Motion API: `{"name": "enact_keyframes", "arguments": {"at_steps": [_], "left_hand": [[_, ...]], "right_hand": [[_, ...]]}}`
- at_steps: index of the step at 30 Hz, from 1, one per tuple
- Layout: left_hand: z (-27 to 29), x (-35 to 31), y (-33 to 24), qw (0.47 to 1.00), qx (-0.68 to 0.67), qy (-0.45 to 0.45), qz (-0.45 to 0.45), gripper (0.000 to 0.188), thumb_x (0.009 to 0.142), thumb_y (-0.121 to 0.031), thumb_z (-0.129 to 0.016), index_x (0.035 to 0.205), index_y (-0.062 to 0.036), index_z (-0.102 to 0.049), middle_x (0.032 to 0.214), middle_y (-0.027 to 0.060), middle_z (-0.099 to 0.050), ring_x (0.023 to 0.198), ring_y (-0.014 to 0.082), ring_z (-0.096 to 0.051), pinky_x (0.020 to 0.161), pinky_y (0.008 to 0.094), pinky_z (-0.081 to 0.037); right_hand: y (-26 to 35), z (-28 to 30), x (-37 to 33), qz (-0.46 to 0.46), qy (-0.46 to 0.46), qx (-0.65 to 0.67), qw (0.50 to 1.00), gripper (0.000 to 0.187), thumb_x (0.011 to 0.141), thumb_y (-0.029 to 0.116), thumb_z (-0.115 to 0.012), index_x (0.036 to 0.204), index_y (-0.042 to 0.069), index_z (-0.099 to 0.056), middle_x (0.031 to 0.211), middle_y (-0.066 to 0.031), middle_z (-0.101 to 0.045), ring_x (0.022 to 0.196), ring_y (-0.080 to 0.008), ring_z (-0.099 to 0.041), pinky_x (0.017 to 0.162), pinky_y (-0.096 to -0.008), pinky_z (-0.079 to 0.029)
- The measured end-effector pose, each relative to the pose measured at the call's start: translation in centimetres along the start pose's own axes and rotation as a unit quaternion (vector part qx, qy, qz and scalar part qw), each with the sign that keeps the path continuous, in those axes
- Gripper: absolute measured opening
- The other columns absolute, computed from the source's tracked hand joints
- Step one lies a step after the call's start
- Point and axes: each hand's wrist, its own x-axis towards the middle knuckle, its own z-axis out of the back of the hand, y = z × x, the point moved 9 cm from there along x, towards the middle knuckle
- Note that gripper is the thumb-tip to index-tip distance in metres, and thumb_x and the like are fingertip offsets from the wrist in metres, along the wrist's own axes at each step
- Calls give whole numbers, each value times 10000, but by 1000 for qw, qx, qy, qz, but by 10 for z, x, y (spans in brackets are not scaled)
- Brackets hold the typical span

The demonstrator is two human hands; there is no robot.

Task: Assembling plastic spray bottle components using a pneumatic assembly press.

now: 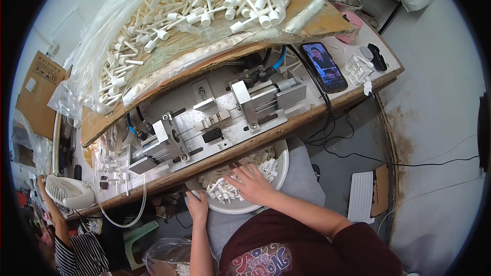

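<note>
On my lap rests a round white basin [282,174], holding a heap of small white hammer-shaped plastic pieces [221,190]. My right hand [250,186] lies over the heap with its fingers stretched and apart, touching the pieces. At the basin's left edge, my left hand [197,207] has its fingers drawn together; something whitish shows at the fingertips, too small to name. Beyond the basin, a metal fixture with two facing cylinder blocks [263,105] is mounted on the bench. Between the blocks sits a notched light holder [214,119].
A plastic-lined cardboard sheet [204,64] heaped with more white pieces overhangs the fixture. A lit phone [324,67] lies at the right, near black cables [327,117]. A white fan [69,192] stands left, beside another person in a striped top [84,255].
</note>
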Motion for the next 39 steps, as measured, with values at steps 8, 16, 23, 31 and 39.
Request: {"name": "enact_keyframes", "arguments": {"at_steps": [8,16,23,31,39], "left_hand": [[-6,6,9,1000,-2,-5,-22,514,942,-182,-602,1335,37,-355,1019,347,-662,978,516,-640,826,520,-499],[-5,9,13,1000,1,-14,-8,424,945,-210,-611,1233,33,-416,1032,342,-654,993,510,-633,843,514,-492],[-7,13,28,1000,-12,-12,2,404,942,-227,-625,1189,39,-447,1055,332,-648,1010,503,-628,861,506,-487],[-3,12,19,999,-31,-22,-38,433,956,-206,-612,1264,47,-442,1108,288,-650,1029,435,-646,904,447,-485],[-5,21,24,998,-47,11,-44,464,964,-217,-618,1292,68,-455,1161,264,-632,1054,354,-629,930,410,-471]], "right_hand": [[6,30,-68,8,-28,20,999,493,813,99,-630,1295,25,-565,1402,-205,-500,1319,-340,-462,1050,-485,-391],[-2,4,-75,4,8,34,999,295,772,134,-678,1045,35,-627,1173,-124,-596,1139,-274,-537,920,-409,-445],[-9,-10,-79,-22,21,27,999,144,806,153,-642,906,48,-642,990,-83,-621,1025,-252,-571,860,-404,-451],[-13,-17,-79,-47,70,15,996,144,819,166,-631,910,60,-662,952,-100,-655,996,-262,-613,887,-423,-451],[-18,-21,-81,-74,50,15,996,128,844,160,-602,866,73,-693,903,-80,-678,950,-243,-627,897,-385,-434]]}}
